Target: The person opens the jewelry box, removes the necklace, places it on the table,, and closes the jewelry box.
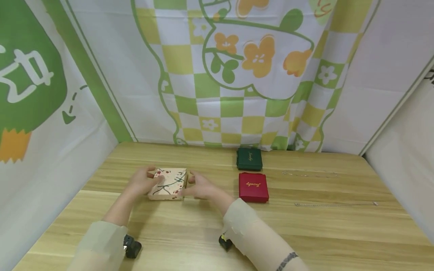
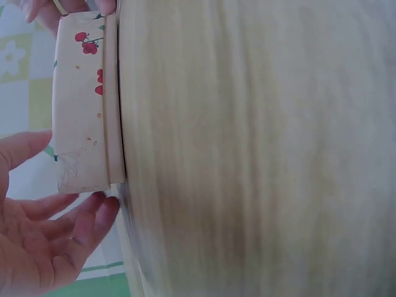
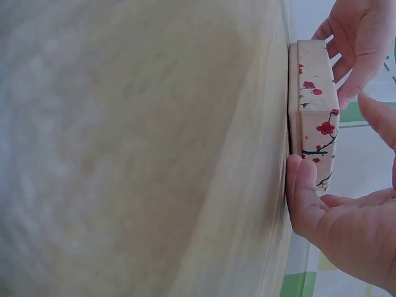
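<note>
A cream cardboard gift box (image 1: 169, 183), printed with dark branches and red blossoms, lies lid up on the left part of the table between both hands. My left hand (image 1: 142, 181) holds its left side, thumb over the lid and fingers at the side wall. At the right side is my right hand (image 1: 201, 186), its thumb overlapping the near right corner and its fingers around the edge. In the left wrist view, a narrow base strip (image 2: 114, 148) shows below the lid. The right fingertips (image 3: 297, 170) are low against the box near the tabletop.
A dark green jewelry box (image 1: 249, 159) stands at the back, with a red jewelry box (image 1: 253, 187) just in front of it. Farther right lie two thin silver chains, one behind (image 1: 310, 174) and one nearer (image 1: 335, 204). Printed curtains (image 1: 210, 113) hang behind the wooden table (image 1: 190, 233).
</note>
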`<action>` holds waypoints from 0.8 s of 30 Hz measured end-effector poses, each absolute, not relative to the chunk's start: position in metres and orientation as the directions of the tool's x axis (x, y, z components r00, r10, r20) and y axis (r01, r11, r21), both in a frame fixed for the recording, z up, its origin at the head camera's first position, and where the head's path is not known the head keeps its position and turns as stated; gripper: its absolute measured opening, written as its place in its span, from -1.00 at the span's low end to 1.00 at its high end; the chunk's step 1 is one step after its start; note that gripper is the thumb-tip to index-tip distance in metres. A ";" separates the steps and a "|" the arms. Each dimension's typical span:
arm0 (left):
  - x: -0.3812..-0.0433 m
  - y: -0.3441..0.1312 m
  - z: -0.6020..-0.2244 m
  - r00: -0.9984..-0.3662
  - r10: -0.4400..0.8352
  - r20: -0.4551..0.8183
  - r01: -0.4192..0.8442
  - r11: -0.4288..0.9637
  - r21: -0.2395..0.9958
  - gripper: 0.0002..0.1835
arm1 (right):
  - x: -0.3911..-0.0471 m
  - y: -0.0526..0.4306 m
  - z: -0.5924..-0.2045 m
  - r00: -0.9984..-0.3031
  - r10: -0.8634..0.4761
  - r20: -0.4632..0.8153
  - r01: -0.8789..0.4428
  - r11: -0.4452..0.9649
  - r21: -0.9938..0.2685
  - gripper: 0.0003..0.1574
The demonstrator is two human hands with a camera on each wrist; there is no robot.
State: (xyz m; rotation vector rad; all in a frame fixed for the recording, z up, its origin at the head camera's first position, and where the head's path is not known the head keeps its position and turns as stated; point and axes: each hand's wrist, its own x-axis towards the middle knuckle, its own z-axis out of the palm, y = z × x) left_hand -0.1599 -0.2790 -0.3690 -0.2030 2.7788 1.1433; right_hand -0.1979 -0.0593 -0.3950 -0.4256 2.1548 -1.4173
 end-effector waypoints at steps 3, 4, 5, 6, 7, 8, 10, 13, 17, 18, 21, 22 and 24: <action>-0.159 -0.279 -0.369 -0.976 -0.042 -0.212 -0.185 0.670 0.719 -0.15 | -0.198 -0.060 -0.394 -0.814 -0.529 -0.239 0.019 0.387 -0.922 0.25; -0.158 -0.278 -0.370 -0.974 -0.032 -0.222 -0.188 0.656 0.731 -0.13 | -0.198 -0.060 -0.394 -0.812 -0.533 -0.238 0.018 0.386 -0.923 0.26; -0.157 -0.278 -0.370 -0.973 -0.020 -0.231 -0.190 0.637 0.747 -0.11 | -0.198 -0.060 -0.393 -0.810 -0.536 -0.239 0.018 0.384 -0.923 0.26; -0.157 -0.278 -0.370 -0.970 -0.008 -0.242 -0.195 0.616 0.763 -0.10 | -0.198 -0.060 -0.393 -0.808 -0.539 -0.239 0.018 0.382 -0.924 0.27; -0.157 -0.278 -0.371 -0.968 0.001 -0.249 -0.198 0.603 0.772 -0.09 | -0.198 -0.060 -0.393 -0.806 -0.541 -0.239 0.018 0.382 -0.924 0.28; -0.156 -0.278 -0.371 -0.967 0.008 -0.256 -0.201 0.596 0.778 -0.08 | -0.198 -0.060 -0.394 -0.805 -0.543 -0.241 0.015 0.386 -0.922 0.29; -0.156 -0.278 -0.373 -0.963 0.018 -0.270 -0.208 0.593 0.778 -0.05 | -0.199 -0.060 -0.394 -0.801 -0.548 -0.240 0.007 0.393 -0.920 0.31; -0.156 -0.277 -0.373 -0.957 0.024 -0.288 -0.214 0.614 0.760 0.04 | -0.198 -0.060 -0.392 -0.795 -0.560 -0.232 -0.002 0.384 -0.923 0.32; -0.155 -0.275 -0.372 -0.956 0.048 -0.291 -0.203 0.608 0.768 0.12 | -0.198 -0.059 -0.389 -0.795 -0.569 -0.212 -0.001 0.351 -0.936 0.26; -0.154 -0.275 -0.372 -0.955 0.058 -0.290 -0.202 0.590 0.781 0.12 | -0.198 -0.058 -0.389 -0.796 -0.566 -0.212 0.002 0.349 -0.937 0.26; -0.152 -0.275 -0.374 -0.954 0.087 -0.288 -0.199 0.536 0.821 0.12 | -0.199 -0.055 -0.388 -0.802 -0.556 -0.216 0.002 0.359 -0.933 0.28; -0.151 -0.275 -0.374 -0.952 0.098 -0.289 -0.201 0.509 0.837 0.12 | -0.199 -0.054 -0.388 -0.801 -0.555 -0.224 0.005 0.368 -0.930 0.33; -0.150 -0.276 -0.376 -0.952 0.123 -0.281 -0.198 0.455 0.868 0.12 | -0.199 -0.050 -0.387 -0.798 -0.554 -0.235 0.009 0.379 -0.925 0.34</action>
